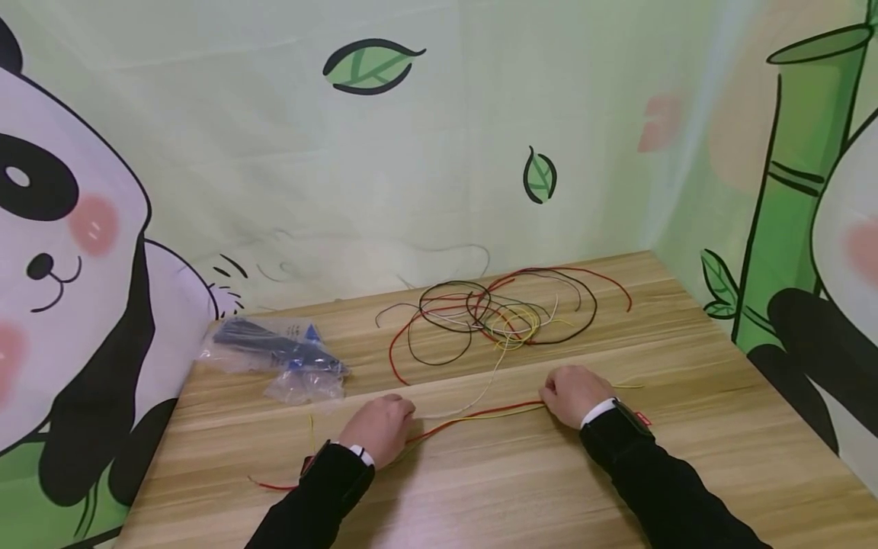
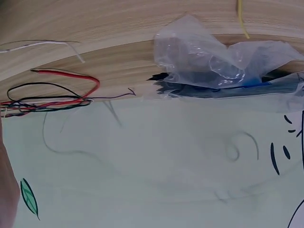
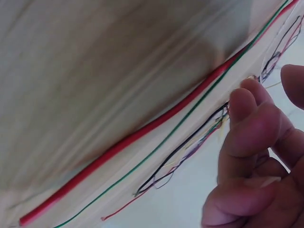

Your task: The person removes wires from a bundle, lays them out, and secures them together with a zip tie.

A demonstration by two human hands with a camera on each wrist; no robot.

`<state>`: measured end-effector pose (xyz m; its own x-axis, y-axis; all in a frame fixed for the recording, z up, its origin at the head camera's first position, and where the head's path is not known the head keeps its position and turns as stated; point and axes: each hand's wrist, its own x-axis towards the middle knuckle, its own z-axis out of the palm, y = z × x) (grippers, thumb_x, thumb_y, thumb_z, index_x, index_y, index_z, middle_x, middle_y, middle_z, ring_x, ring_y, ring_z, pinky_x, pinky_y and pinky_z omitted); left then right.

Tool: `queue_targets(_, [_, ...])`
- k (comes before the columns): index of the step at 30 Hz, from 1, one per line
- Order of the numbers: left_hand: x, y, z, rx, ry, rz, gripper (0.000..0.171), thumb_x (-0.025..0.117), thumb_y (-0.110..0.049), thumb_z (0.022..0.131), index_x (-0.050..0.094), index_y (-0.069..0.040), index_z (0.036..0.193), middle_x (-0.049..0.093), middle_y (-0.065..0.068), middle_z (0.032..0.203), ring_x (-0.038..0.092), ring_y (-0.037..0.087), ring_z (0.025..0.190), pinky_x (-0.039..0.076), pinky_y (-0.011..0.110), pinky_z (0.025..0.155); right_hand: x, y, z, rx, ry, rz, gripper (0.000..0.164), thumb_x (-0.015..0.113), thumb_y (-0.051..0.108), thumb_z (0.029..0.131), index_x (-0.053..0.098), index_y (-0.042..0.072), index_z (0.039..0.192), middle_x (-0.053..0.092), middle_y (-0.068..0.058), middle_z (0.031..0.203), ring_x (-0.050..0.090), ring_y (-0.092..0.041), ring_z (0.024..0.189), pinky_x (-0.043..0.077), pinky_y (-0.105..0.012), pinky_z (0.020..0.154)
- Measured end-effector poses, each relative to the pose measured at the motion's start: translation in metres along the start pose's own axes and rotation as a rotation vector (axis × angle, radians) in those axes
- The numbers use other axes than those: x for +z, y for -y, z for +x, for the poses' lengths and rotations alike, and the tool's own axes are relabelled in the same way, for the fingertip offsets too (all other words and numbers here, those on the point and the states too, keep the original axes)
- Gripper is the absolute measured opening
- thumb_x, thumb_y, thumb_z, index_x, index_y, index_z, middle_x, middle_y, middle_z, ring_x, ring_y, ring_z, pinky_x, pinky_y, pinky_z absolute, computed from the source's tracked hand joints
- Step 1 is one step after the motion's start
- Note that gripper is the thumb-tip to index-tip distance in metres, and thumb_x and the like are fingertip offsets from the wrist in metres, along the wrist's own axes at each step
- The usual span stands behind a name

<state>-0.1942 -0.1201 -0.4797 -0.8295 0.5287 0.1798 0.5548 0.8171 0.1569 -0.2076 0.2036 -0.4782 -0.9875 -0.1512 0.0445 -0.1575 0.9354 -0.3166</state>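
Note:
A red wire [image 1: 446, 425] and a thin yellow wire [image 1: 504, 414] run side by side across the table between the two hands. My left hand [image 1: 379, 428] is low over them, fingers bent, pinching a white wire [image 1: 480, 396] that leads back to a tangle of wires. The red wire's far left end shows past the left sleeve. At the other end, my right hand [image 1: 575, 393] has curled fingers over the wires. In the right wrist view its fingers [image 3: 242, 102] are bent beside a red wire and a green wire [image 3: 183, 118]; I cannot tell what they hold.
Behind the hands lies a loose tangle of black, red, yellow and white wires [image 1: 507, 313]. A clear plastic bag [image 1: 274, 354] with dark strips inside lies at the left rear. A printed cloth [image 1: 446, 175] stands behind the wooden table [image 1: 494, 488].

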Motion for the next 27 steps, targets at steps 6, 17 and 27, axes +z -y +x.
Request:
queue_targets(6, [0.011,-0.023,0.015,0.047,0.072,0.052,0.026,0.065,-0.013,0.089,0.065,-0.001,0.112,0.064,0.012,0.107,0.066,0.024,0.093,0.054,0.035,0.08,-0.001,0.011,0.002,-0.091,-0.037,0.022,0.01,0.068,0.02,0.086,0.069,0.015,0.077,0.056,0.004,0.068,0.049,-0.013,0.062,0.042,-0.032,0.06])
queue_targets(17, [0.02,-0.045,0.02,0.092,0.146,0.065,0.017,0.063,-0.017,0.091,0.066,-0.004,0.101,0.053,0.004,0.085,0.06,0.017,0.072,0.052,0.029,0.063,0.01,0.038,0.003,-0.306,0.002,0.026,0.01,0.072,0.016,0.085,0.07,0.011,0.094,0.061,0.0,0.089,0.06,-0.017,0.08,0.05,-0.036,0.073])
queue_targets(27, [0.018,-0.04,0.013,0.135,0.125,-0.017,0.015,0.061,-0.014,0.094,0.068,-0.009,0.106,0.052,0.002,0.088,0.059,0.013,0.07,0.049,0.025,0.06,0.021,0.064,0.007,-0.391,0.11,-0.089,0.032,0.068,0.002,0.077,0.065,0.011,0.108,0.057,-0.008,0.112,0.063,-0.024,0.092,0.053,-0.04,0.07])
